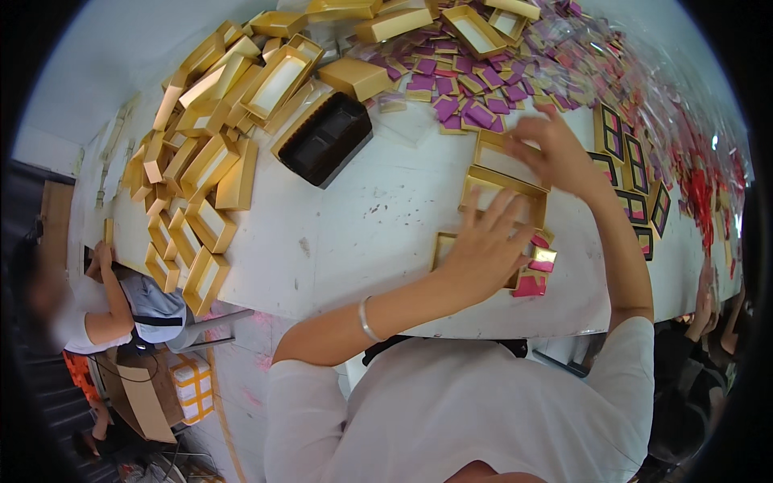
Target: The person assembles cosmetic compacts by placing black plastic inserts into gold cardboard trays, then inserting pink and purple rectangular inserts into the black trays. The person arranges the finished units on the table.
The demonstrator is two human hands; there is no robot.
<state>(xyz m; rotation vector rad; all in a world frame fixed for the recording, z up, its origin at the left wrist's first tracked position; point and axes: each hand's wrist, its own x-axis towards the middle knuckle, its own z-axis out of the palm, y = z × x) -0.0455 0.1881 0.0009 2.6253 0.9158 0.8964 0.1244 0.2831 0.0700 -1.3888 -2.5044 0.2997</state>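
My left hand [483, 259] lies over a gold box with its fingers stretched out and apart, the tips reaching the open gold tray [533, 201] just beyond. Part of the nearer gold box [443, 243] is hidden beneath this hand. A shiny gold-and-pink small packet [543, 259] and a pink packet [530, 286] lie beside it on the right. My right hand [557, 153] is above the right end of another gold tray [493, 154], fingers bent but spaced, with nothing visible in them.
Many gold boxes [211, 165] are heaped at the left, near a dark brown plastic insert [326, 141]. Purple-and-gold packets [483, 88] pile up at the back. Filled boxes [634, 173] and clear plastic film [684, 105] lie right. Other people sit at both sides of the white table [322, 258].
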